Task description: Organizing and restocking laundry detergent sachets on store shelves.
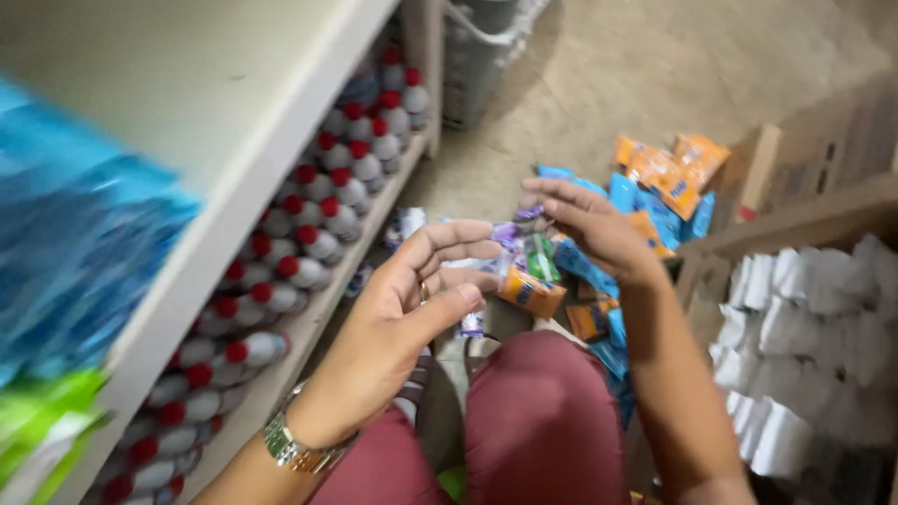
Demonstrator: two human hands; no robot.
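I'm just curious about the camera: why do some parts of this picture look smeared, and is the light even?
In the head view, the blue packs at the left edge are smeared, close to the lens; the left hand and right hand are softly blurred too, the small packets between them only roughly readable. Light is dim and even, with no glare, darker at the lower right by the white bundles.

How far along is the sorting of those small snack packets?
Looks early. Done: the lower shelf is already packed with red-capped white bottles, though no packets visibly sit there. In hand: the left hand and right hand hold a few small packets, orange, green and purple. Left: a pile of orange and blue packets lies on the floor.
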